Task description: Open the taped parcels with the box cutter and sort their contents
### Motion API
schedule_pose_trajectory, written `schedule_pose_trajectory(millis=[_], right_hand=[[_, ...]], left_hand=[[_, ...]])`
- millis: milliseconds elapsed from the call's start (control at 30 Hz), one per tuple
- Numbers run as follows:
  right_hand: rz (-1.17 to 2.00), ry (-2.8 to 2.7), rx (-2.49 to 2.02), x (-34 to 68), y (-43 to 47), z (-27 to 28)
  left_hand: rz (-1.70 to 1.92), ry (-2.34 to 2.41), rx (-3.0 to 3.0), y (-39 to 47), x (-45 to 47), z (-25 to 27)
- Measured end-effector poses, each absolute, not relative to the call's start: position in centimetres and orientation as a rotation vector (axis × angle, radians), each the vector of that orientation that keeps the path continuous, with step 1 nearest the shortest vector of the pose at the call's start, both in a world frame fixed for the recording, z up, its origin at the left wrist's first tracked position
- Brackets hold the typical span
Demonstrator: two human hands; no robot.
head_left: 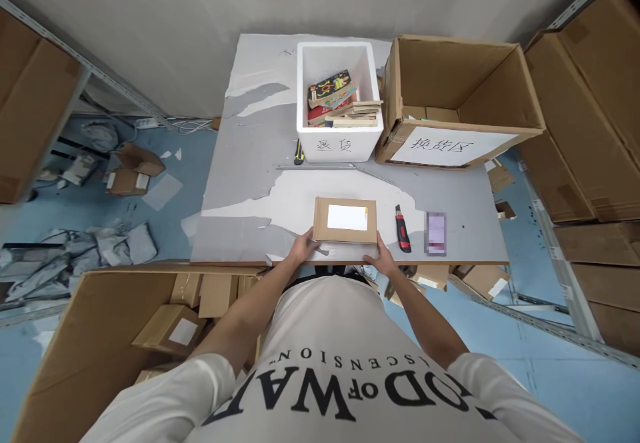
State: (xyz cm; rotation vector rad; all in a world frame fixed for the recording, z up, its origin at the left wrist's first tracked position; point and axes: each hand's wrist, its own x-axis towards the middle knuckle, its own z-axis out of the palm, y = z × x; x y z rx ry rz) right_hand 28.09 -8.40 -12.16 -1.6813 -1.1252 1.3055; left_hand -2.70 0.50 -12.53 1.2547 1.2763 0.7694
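Observation:
A small brown cardboard box point(345, 236) with a white label lies near the front edge of the table. At its left front corner, my left hand point(302, 248) grips the side of it. My right hand point(382, 257) holds the opposite side at the right front corner, thumb towards the front. Just right of the box is a red and black box cutter point(403, 230). Beyond that lies a phone-like rectangle point(436, 234), its face blurred out.
A white foam box point(340, 142) with several books point(330, 88) stands at the back, a yellow-black cutter point(299, 152) beside it. To its right is a large open carton point(460, 126). Another big carton point(125, 363) with parcels stands below left. Shelving with cartons point(590, 130) flanks the table.

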Motion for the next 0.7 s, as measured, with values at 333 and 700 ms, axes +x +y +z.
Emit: schedule_pose_trajectory(millis=[333,700], right_hand=[[1.232,-1.126,-1.618,26.8,-5.1,-7.5],[1.040,-1.305,-2.061,26.5,-3.8,-2.5]], left_hand=[[0.724,1.333,1.406,0.4,-1.9,-7.2],[0.549,1.638,1.621,1.4,-1.6,-2.4]])
